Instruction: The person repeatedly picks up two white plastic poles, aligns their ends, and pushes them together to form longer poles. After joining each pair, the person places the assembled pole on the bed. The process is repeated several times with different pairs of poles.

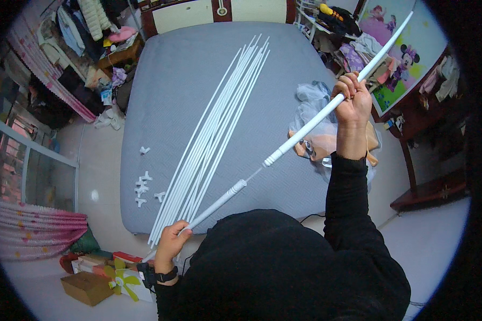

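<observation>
My right hand [353, 104], raised over the right side of the bed, is wrapped round a long white pole section [311, 124]. Lower down at the left, my left hand [171, 241] grips another white pole section [218, 203]. Between their ridged ends shows a short thin grey rod [255, 174], so the two sections lie in one slanting line with a gap. Several slender white rods [211, 131] lie in a loose bundle along the bed beyond my left hand. A few white branched connectors [143, 188] lie at the bed's left edge.
A grey-covered bed [160, 85] fills the middle. Crumpled clear plastic bags [313, 99] lie on its right side. Hanging clothes [72, 32] stand at the far left, a cluttered shelf [332, 24] at the far right. A cardboard box [87, 288] and a green-bladed fan [124, 281] are at lower left.
</observation>
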The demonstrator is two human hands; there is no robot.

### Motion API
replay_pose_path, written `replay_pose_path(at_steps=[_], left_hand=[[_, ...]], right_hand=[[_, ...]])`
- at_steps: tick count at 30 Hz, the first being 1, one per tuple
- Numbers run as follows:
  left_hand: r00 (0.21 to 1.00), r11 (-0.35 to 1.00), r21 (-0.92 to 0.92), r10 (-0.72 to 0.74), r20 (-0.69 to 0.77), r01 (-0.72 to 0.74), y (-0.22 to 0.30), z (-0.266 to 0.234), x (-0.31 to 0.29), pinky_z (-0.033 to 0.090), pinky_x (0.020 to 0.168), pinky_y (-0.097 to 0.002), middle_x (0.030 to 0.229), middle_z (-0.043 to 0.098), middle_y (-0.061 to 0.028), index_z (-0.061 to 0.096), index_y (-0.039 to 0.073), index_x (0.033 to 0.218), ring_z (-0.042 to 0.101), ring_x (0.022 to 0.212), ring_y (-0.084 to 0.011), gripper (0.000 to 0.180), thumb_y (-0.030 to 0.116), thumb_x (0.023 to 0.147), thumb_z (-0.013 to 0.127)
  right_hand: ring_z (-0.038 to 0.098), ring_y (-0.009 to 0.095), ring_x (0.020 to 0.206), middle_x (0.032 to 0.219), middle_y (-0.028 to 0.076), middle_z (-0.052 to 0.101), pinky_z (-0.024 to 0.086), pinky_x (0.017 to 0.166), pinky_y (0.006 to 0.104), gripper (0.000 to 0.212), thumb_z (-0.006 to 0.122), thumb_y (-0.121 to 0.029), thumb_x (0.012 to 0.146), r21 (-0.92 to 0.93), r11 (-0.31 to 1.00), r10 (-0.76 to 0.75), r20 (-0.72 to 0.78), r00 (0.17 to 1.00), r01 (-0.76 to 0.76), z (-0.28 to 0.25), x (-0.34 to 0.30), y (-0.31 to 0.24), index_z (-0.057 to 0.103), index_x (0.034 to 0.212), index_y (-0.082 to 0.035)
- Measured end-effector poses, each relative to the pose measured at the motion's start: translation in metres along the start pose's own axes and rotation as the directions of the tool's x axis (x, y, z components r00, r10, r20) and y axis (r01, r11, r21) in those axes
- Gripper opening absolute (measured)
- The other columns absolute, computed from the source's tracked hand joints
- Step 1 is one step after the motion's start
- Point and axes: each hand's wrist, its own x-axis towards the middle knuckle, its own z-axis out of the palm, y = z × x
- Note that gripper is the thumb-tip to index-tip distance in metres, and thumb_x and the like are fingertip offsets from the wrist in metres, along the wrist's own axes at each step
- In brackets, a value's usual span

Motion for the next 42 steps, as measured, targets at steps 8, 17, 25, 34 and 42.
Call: replay_pose_path(at_steps=[8, 17, 25, 34, 42], left_hand=[[0.973, 0.959, 0.263, 0.152, -0.171, -0.104, 0.047, 0.014, 0.002, 0.043, 0.055, -0.0293, 0.067, 0.057, -0.0089, 0.058, 0.002, 0.096, 0.054, 0.058, -0.0159, 0.024, 0.017, 0.081, 0.069], [0.871, 0.936, 0.209, 0.342, -0.352, -0.284, 0.119, 0.018, 0.023, 0.040, 0.052, -0.0268, 0.066, 0.056, -0.0053, 0.056, 0.003, 0.102, 0.051, 0.057, -0.0124, 0.022, 0.014, 0.085, 0.065], [0.717, 0.813, 0.306, 0.581, -0.385, -0.495, 0.176, 0.018, 0.043, 0.041, 0.048, -0.0311, 0.062, 0.056, -0.0097, 0.053, 0.004, 0.107, 0.054, 0.049, -0.0207, 0.029, 0.014, 0.084, 0.067], [0.746, 0.781, 0.018, 0.602, -0.285, -0.624, 0.215, 0.023, 0.063, 0.033, 0.052, -0.0196, 0.069, 0.048, 0.0028, 0.058, 0.003, 0.101, 0.037, 0.057, -0.0026, 0.018, 0.019, 0.097, 0.051], [0.698, 0.647, -0.267, 0.635, -0.330, -0.715, 0.215, 0.047, 0.080, 0.036, 0.058, -0.0189, 0.076, 0.052, 0.0012, 0.059, 0.003, 0.105, 0.042, 0.069, -0.0037, 0.022, 0.021, 0.098, 0.048]], right_hand=[[0.049, 0.016, 0.065, 0.074, 0.006, 0.047, 0.049, 0.061, 0.0274, 0.034, 0.035, -0.035, 0.100, -0.204, 0.977, -0.101, -0.202, 0.974, 0.059, -0.016, 0.007, 0.009, 0.045, 0.094, -0.003], [0.061, 0.025, 0.082, 0.093, 0.017, 0.058, 0.057, 0.079, 0.0355, 0.024, 0.047, -0.019, 0.097, -0.121, 0.989, 0.000, -0.566, 0.824, -0.084, -0.064, -0.029, 0.043, 0.047, 0.103, 0.004], [0.061, 0.028, 0.082, 0.094, 0.019, 0.054, 0.058, 0.083, 0.0405, 0.025, 0.045, -0.017, 0.097, -0.100, 0.984, 0.041, -0.670, 0.741, -0.145, -0.058, -0.054, 0.061, 0.042, 0.103, 0.007], [0.060, 0.026, 0.084, 0.095, 0.018, 0.052, 0.055, 0.088, 0.0427, 0.021, 0.045, -0.008, 0.096, -0.041, 0.979, 0.125, -0.651, 0.749, -0.199, -0.055, -0.063, 0.059, 0.039, 0.109, 0.008], [0.061, 0.027, 0.082, 0.094, 0.019, 0.054, 0.058, 0.084, 0.0435, 0.020, 0.044, -0.011, 0.097, 0.026, 0.980, 0.167, -0.646, 0.744, -0.198, -0.050, -0.063, 0.047, 0.040, 0.105, 0.007]])
